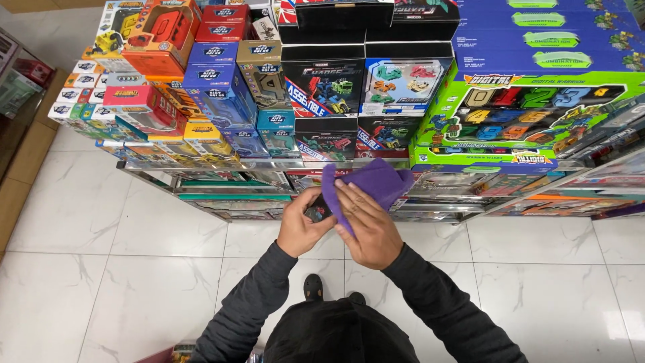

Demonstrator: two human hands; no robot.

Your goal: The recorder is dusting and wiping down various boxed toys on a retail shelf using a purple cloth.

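My left hand point(300, 225) grips a small dark toy box point(318, 208) in front of the shelf. A purple cloth point(373, 183) lies over the box, and my right hand point(368, 228) presses it flat against the box. Most of the box is hidden under the cloth and my fingers. Both arms wear dark grey sleeves.
A metal shelf rack point(222, 165) stands ahead, stacked with toy boxes: blue ones point(218, 84), black ones point(322, 81), a large green one point(524, 111). More boxes fill the lower shelves point(232, 185). White marble floor tiles point(101, 262) spread below. My dark shoes point(313, 288) show by my feet.
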